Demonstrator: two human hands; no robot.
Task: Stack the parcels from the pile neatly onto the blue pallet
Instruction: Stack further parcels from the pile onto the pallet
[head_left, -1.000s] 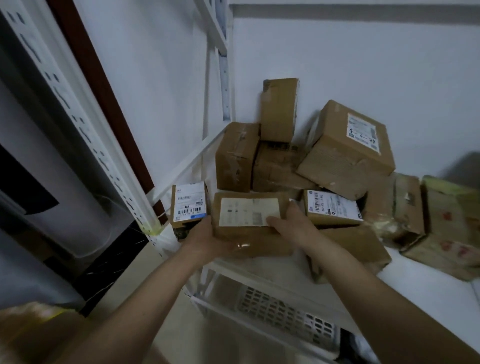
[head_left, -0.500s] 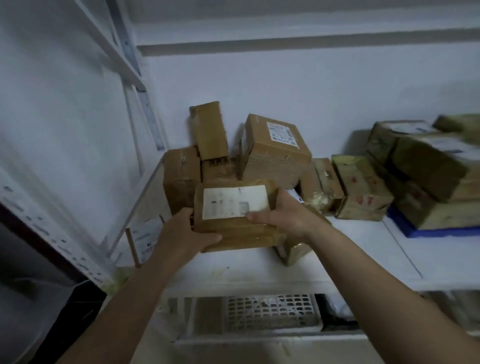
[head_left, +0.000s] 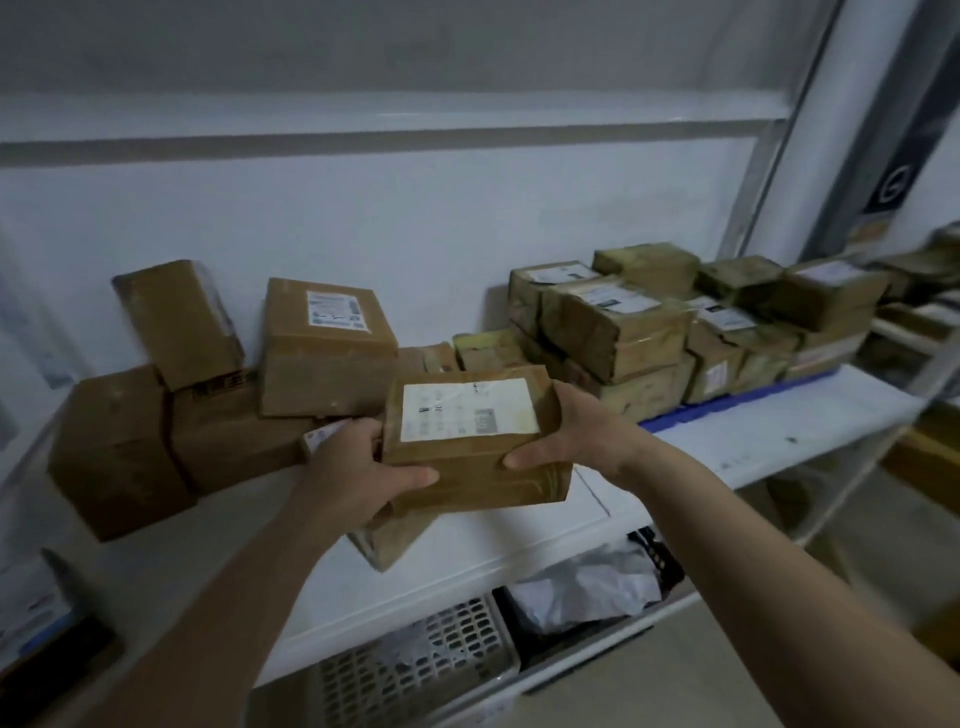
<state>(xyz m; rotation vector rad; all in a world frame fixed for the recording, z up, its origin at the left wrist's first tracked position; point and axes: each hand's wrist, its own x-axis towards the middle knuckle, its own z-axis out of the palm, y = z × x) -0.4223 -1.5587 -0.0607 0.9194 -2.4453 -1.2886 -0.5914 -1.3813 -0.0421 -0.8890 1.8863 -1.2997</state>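
Parcel, brown cardboard, rectangular, tape-wrapped, with white shipping label on top (head_left: 470, 441): held in the air above the white shelf (head_left: 753, 441), between pile and pallet, label side up, slightly tilted. Left hand (head_left: 358, 467) grips the left end, thumb curled over the near face, fingers hidden behind the box. Right hand (head_left: 576, 431) grips the right end, thumb on the near face, fingers wrapped round the far side.

Pile of brown cardboard parcels (head_left: 218, 395): left part of the shelf, against the white wall, boxes lying at mixed angles; one labelled box (head_left: 324, 343) leans on top, another tall box (head_left: 179, 322) tilts beside it. One small parcel (head_left: 389, 540) lies just under the held box, overhanging the shelf front.

Blue plastic pallet (head_left: 737, 400): right part of the shelf, only its front edge visible under stacked tan parcels (head_left: 675, 322) in roughly two layers, labels up.

White perforated plastic crate (head_left: 415, 670) and dark bin holding grey plastic bags (head_left: 587, 587): lower level, under the shelf.
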